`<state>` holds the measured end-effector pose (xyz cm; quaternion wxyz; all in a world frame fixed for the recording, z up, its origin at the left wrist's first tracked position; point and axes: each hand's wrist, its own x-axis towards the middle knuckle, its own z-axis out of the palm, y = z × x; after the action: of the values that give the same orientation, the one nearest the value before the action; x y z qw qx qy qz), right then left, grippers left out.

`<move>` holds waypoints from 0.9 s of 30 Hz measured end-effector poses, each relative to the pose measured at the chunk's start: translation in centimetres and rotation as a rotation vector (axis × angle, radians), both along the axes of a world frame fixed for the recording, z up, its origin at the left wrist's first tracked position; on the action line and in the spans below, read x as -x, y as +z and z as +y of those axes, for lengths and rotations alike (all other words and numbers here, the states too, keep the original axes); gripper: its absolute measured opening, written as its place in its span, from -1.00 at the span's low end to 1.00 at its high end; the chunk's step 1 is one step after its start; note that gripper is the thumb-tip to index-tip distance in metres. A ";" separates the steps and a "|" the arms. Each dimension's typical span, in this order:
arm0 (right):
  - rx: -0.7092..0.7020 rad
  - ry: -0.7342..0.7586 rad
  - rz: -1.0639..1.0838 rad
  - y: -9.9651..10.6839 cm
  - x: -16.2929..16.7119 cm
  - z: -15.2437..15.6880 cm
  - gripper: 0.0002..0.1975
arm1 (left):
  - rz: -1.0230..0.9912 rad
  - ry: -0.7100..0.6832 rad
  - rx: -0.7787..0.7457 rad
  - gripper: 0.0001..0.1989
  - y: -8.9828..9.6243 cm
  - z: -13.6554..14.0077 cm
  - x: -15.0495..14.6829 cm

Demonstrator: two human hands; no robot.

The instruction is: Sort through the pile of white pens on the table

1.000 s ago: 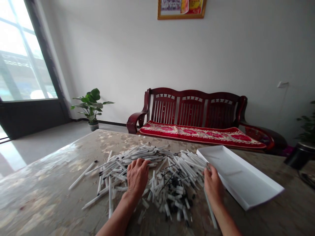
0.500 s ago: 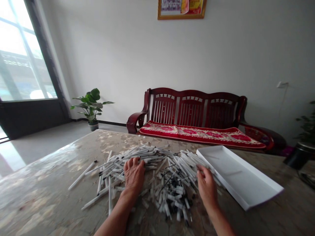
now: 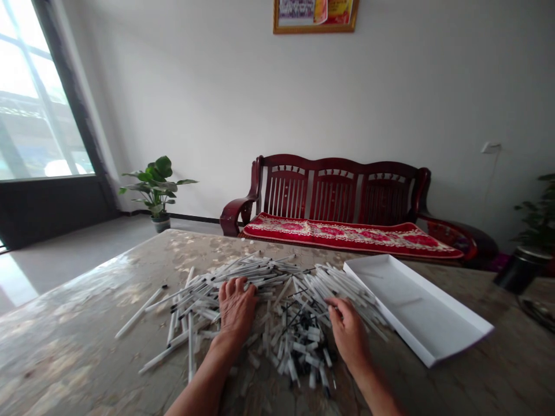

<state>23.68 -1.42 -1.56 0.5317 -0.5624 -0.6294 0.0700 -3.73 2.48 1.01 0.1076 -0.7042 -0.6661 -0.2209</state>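
The fingers (image 3: 229, 287) of my left hand (image 3: 237, 309) are bent and lie close side by side, palm down, in the lower middle of the frame. Their tips rest at the near edge of a spread of slim white tubes (image 3: 249, 270) with dark ends; I cannot tell whether they grip any. My right hand (image 3: 349, 335), right of the lower centre, is turned with its thumb side toward the left of the frame. Its thumb and forefinger come near each other at the tips, beside a sheaf of pale tubes (image 3: 342, 280); whether anything is pinched there I cannot make out.

Between my hands, at the bottom centre, lies a heap of short whitish and black pieces (image 3: 310, 346). One tube (image 3: 141, 312) lies apart, left of the spread. A shallow white box (image 3: 451, 332) sits slantwise at lower right, just beside the sheaf. All this is on a mottled brownish table (image 3: 73, 352) that fills the lower frame.

Farther out, a black cylinder (image 3: 518, 270) stands at the right edge. Beyond the table, mid-frame, is a dark red wooden bench (image 3: 333, 199) with a red patterned mat (image 3: 347, 232). A potted plant (image 3: 158, 182) stands at centre left, and a gilt-framed picture (image 3: 299, 13) hangs at the top.
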 end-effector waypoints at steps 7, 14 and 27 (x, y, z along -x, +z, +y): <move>0.031 0.028 -0.038 -0.1 0.5 -0.3 -0.70 | 0.004 -0.021 0.014 -0.88 0.1 0.0 -0.1; 0.043 0.060 -0.052 -0.2 0.8 -0.5 -0.72 | 0.033 -0.037 0.077 -0.86 0.2 -0.2 0.0; 0.037 0.055 -0.009 -0.1 1.0 -0.5 -0.71 | -0.006 -0.108 -0.106 -0.89 0.0 -0.5 -0.3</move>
<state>22.64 -1.95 -1.63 0.5163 -0.5548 -0.6457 0.0936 -3.42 1.98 1.00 0.1303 -0.7319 -0.6148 -0.2635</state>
